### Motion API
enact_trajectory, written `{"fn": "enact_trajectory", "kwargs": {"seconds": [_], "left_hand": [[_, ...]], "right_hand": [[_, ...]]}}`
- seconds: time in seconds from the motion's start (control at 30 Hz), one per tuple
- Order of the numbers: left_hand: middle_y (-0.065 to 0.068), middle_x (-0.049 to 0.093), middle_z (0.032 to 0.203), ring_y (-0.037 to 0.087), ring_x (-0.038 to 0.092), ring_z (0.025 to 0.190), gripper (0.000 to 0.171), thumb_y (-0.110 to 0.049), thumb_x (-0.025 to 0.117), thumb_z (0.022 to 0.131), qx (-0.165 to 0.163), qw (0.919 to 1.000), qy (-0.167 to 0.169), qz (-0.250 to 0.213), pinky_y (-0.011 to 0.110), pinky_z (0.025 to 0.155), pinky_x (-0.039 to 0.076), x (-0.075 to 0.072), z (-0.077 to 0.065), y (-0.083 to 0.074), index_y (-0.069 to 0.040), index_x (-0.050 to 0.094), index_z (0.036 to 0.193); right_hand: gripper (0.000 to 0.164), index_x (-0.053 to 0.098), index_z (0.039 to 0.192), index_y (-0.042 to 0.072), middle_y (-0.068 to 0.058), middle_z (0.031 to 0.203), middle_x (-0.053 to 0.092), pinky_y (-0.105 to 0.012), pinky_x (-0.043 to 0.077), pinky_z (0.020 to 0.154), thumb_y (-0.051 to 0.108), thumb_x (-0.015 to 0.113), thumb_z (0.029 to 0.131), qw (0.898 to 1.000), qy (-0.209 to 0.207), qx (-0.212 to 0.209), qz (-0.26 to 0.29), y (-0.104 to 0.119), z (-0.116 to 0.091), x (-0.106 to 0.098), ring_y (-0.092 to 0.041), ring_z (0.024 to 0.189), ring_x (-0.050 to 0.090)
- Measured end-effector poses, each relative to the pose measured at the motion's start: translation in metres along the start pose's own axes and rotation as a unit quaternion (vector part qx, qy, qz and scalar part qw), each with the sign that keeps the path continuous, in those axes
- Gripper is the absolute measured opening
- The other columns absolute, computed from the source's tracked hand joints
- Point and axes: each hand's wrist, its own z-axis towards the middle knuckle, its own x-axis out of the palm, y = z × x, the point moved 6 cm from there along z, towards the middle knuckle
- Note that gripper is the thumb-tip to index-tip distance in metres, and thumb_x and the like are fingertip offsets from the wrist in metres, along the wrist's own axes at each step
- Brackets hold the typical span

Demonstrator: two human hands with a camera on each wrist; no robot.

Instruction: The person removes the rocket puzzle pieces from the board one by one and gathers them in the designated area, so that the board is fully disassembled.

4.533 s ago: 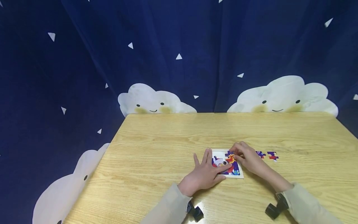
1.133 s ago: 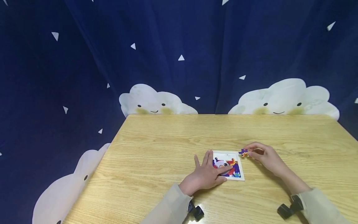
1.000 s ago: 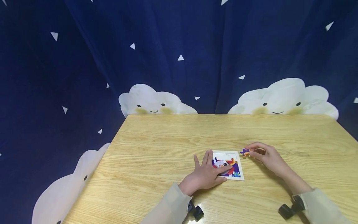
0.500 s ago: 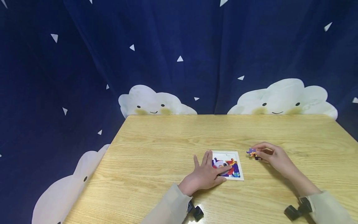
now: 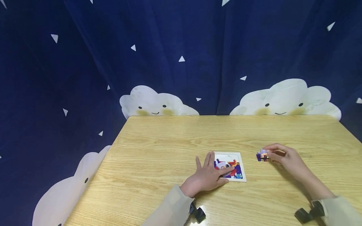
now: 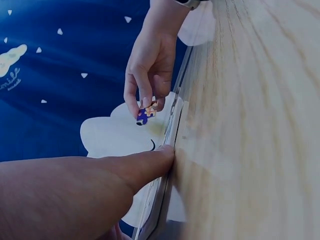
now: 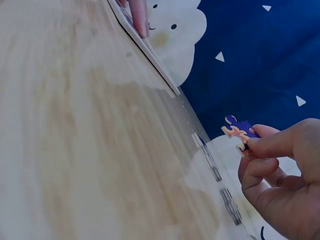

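Observation:
My left hand [image 5: 205,176] rests with spread fingers on a small white-framed jigsaw puzzle [image 5: 238,166], its index finger lying across the picture. The upper part of the puzzle board shows bare white; coloured pieces fill the lower part. To the right of the frame, my right hand [image 5: 288,160] pinches a purple and orange puzzle piece [image 7: 241,132] between thumb and fingertips, held above the table. In the right wrist view, two loose puzzle pieces lie on the table close by, a nearer piece [image 7: 230,206] and a farther piece [image 7: 207,155]. From the head, the held piece overlaps a loose one.
The wooden table [image 5: 169,135] reaches back to a dark blue curtain [image 5: 158,56] printed with white clouds and triangles. Each wrist carries a black camera mount, such as the left mount [image 5: 198,213].
My right hand has lifted the purple and orange puzzle piece from the upper part of the puzzle and carried it rightward over the loose pieces. The left hand has stayed in place.

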Motion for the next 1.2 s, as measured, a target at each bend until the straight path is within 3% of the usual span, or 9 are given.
{"fn": "enact_trajectory", "kwargs": {"seconds": [0.13,0.27,0.4,0.57,1.2], "left_hand": [[0.022,0.007,0.164,0.034,0.006,0.154,0.049,-0.057,0.04,0.099,0.0,1.0,-0.001,0.0,0.072,0.114,0.017,0.0,0.0,0.0,-0.06,0.024,0.145],[0.022,0.007,0.164,0.034,0.006,0.154,0.049,-0.058,0.039,0.099,-0.002,1.0,-0.001,0.002,0.071,0.114,0.017,-0.001,0.0,0.0,-0.061,0.023,0.145],[0.021,0.007,0.164,0.034,0.006,0.154,0.049,-0.058,0.039,0.099,-0.002,1.0,-0.002,0.002,0.071,0.114,0.017,-0.001,0.001,0.0,-0.061,0.023,0.145],[0.021,0.008,0.164,0.034,0.006,0.154,0.049,-0.057,0.04,0.099,0.001,1.0,-0.002,-0.001,0.072,0.114,0.016,-0.001,0.0,0.0,-0.06,0.024,0.145],[0.021,0.007,0.164,0.034,0.006,0.154,0.049,-0.058,0.039,0.099,0.0,1.0,0.003,-0.006,0.072,0.114,0.015,-0.001,-0.001,-0.001,-0.062,0.024,0.145]], "right_hand": [[0.035,0.065,0.12,0.004,0.026,0.093,0.061,-0.023,0.054,0.059,0.029,0.063,0.096,1.0,0.0,0.012,-0.004,-0.004,-0.002,-0.006,0.003,0.077,0.063],[0.038,0.065,0.121,0.002,0.036,0.098,0.056,-0.016,0.056,0.068,0.031,0.063,0.095,1.0,-0.002,0.016,0.002,-0.009,-0.003,-0.012,0.015,0.085,0.06],[0.04,0.064,0.121,0.0,0.042,0.101,0.053,-0.014,0.056,0.072,0.031,0.064,0.095,1.0,-0.003,0.015,0.008,-0.013,-0.003,-0.016,0.016,0.089,0.06],[0.04,0.066,0.119,0.002,0.043,0.101,0.054,-0.014,0.056,0.071,0.033,0.065,0.094,1.0,-0.007,0.012,0.006,-0.018,-0.005,-0.023,0.014,0.089,0.06],[0.033,0.068,0.118,0.007,0.048,0.099,0.048,-0.01,0.051,0.066,0.03,0.063,0.096,0.998,-0.031,0.044,-0.009,-0.049,-0.011,-0.044,0.026,0.086,0.048]]}}
